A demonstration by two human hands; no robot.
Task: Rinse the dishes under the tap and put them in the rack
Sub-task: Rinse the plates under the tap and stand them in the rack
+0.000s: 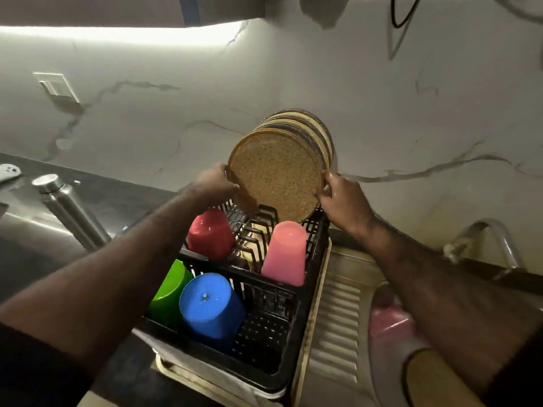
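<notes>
A speckled brown plate stands on edge at the far end of the black dish rack, in front of several other upright plates. My left hand grips its left rim and my right hand grips its right rim. Upside-down cups sit in the rack: red, pink, green and blue. The tap curves over the sink at the right.
A steel bottle stands on the dark counter to the left. The ribbed drainboard lies right of the rack. A pink item and a brown plate lie in the sink. A marble wall rises behind.
</notes>
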